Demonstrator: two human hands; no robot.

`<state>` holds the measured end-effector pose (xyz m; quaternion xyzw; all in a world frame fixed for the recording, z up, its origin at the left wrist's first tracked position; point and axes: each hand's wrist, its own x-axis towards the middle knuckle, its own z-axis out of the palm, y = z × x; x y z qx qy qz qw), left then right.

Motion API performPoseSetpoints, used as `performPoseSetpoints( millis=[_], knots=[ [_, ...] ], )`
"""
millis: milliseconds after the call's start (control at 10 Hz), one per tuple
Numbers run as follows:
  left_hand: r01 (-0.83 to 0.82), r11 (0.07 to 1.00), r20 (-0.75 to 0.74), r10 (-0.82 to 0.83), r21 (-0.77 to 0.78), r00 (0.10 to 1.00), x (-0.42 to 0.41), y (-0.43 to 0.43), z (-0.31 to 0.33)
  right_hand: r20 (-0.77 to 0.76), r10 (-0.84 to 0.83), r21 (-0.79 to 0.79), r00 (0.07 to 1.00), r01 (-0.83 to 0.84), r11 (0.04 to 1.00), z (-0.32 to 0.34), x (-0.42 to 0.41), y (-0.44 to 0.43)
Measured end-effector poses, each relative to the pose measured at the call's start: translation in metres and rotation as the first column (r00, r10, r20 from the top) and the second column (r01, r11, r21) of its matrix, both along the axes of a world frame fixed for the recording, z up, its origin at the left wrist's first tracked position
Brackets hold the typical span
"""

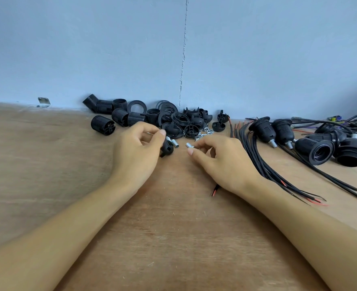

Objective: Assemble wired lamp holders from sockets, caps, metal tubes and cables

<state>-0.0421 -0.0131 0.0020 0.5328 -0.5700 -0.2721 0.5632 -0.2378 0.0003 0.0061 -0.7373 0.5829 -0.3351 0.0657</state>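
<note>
Head view: left fingers [155, 128] grip black cap [167, 149]; right fingers [198, 155] pinch metal tube [188, 145].

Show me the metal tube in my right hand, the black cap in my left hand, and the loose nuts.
metal tube [188, 145]: head view, on its exposed silver end.
black cap [166, 149]: head view, on its dark rounded body.
loose nuts [204, 132]: head view, on the middle of the small pile.
</note>
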Motion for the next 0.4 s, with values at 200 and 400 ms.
performPoseSetpoints(
  millis=[200,400],
  knots=[
    [-0.061,0.997,0.333,0.07,-0.038,0.94,0.001,-0.005,-0.006,-0.046,-0.05,0.065,0.998,0.053,0.996,0.0,-0.001,-0.003],
    [0.068,0.996,0.528,-0.032,-0.05,0.849,-0.001,-0.006,-0.013,0.184,-0.091,0.062,0.979,0.08,0.995,0.003,-0.001,-0.002]
  ],
)
